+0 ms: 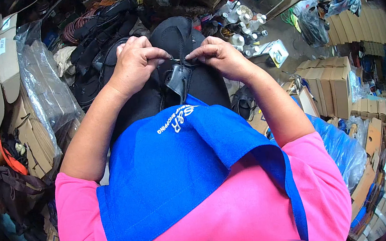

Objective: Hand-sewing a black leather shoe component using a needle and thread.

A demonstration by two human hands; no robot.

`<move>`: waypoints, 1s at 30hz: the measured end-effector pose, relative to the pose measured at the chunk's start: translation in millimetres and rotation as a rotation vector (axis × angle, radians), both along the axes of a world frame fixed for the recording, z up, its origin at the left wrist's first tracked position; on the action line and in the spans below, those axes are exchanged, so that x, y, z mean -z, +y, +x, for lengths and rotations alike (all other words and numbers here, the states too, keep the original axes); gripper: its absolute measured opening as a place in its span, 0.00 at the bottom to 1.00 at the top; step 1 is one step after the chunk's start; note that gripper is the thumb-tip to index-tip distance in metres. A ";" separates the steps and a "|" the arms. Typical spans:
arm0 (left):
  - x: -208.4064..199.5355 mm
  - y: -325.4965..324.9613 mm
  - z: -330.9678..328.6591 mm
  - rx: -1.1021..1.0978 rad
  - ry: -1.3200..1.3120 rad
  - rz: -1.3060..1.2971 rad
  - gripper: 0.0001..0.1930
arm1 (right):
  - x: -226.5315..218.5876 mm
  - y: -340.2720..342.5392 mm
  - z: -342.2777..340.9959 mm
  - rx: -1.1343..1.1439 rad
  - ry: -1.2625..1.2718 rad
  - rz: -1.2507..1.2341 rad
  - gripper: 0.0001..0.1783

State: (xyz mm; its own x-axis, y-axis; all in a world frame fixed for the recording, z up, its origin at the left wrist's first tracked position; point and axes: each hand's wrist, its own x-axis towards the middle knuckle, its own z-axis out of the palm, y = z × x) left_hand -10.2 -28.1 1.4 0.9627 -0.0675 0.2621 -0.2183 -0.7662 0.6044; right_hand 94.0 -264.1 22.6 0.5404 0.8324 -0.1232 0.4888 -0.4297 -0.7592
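Note:
A black shoe (171,33) rests on my lap over dark trousers, its toe pointing away from me. The shiny black ankle part (179,81) is nearest my body. My left hand (136,62) is beside the shoe's left side, thumb and forefinger pinched at its lacing. My right hand (221,57) pinches from the other side, its fingertips close to the left ones. Between them run thin dark strands like a shoelace, with a small pale glint at the left fingertips. What exactly lies inside each pinch is too small to make out fully.
Several white bottles (243,17) and a tin can (273,54) stand to the far right. Cardboard boxes (327,84) are stacked at the right. On the left are clear plastic wrap (47,70) and cardboard pieces (3,85). More black shoes (92,67) lie beyond my left arm.

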 end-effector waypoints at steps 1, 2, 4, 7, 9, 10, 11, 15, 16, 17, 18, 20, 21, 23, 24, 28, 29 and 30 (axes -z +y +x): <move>0.1 0.3 0.6 -0.001 0.001 0.004 0.10 | -0.1 0.3 1.0 0.001 0.000 0.001 0.18; -0.3 0.4 1.3 -0.001 0.001 0.005 0.10 | 0.0 0.4 2.1 -0.007 -0.014 -0.010 0.18; -1.2 0.2 2.1 -0.004 0.009 0.016 0.11 | 0.1 0.5 3.3 -0.015 -0.027 -0.022 0.18; -0.4 0.4 3.4 0.000 0.016 0.020 0.10 | 0.6 0.5 3.9 -0.016 0.000 0.000 0.17; 0.4 0.0 3.7 0.015 0.021 0.014 0.11 | 1.0 0.4 4.3 -0.021 -0.008 -0.003 0.16; 0.8 -0.2 3.7 0.029 0.026 0.009 0.11 | 1.1 0.5 4.4 -0.020 -0.007 -0.003 0.16; 1.5 -0.2 4.7 0.029 0.026 0.008 0.11 | 1.1 0.4 4.6 -0.019 0.027 -0.007 0.16; 9.9 3.3 15.9 0.110 0.015 -0.022 0.10 | 0.4 0.3 6.3 0.005 0.205 -0.035 0.15; 11.2 4.2 19.1 0.153 0.025 -0.058 0.09 | 2.9 -0.2 7.3 0.003 0.203 -0.036 0.15; 11.1 3.0 20.5 0.172 0.029 -0.047 0.08 | 8.2 -1.4 8.1 -0.008 0.195 -0.006 0.16; 11.8 2.7 23.9 0.168 0.026 -0.047 0.08 | 11.8 -1.0 9.9 -0.023 0.185 0.025 0.16; 14.3 2.2 28.0 0.210 0.155 -0.118 0.08 | 13.2 0.6 11.7 -0.045 0.180 0.024 0.16; 13.9 2.6 28.3 0.210 0.151 -0.118 0.08 | 12.4 0.6 12.5 -0.057 0.175 0.021 0.16; 12.9 4.3 27.5 0.258 0.053 -0.122 0.09 | 8.5 1.0 9.5 -0.058 0.119 0.008 0.17; 9.5 3.8 26.2 0.260 0.049 -0.121 0.09 | 6.5 0.7 8.3 -0.057 0.064 -0.003 0.17; -12.6 -0.5 1.1 0.136 -0.030 0.005 0.11 | -5.7 0.9 -9.1 -0.086 -0.238 -0.013 0.18; -12.0 0.2 -2.1 0.078 0.051 -0.072 0.12 | -6.5 1.3 -14.0 0.028 -0.084 -0.007 0.18; -12.1 0.8 -4.1 0.017 0.132 -0.148 0.13 | -7.1 2.1 -16.9 0.139 0.070 0.000 0.18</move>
State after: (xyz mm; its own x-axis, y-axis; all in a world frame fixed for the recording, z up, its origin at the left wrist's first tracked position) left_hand -14.3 -27.3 13.4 0.9884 -0.0539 0.1423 -0.1419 -0.6641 0.7340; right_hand 77.1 -262.0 29.7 0.6404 0.7502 -0.1647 0.3705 -0.4896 -0.7893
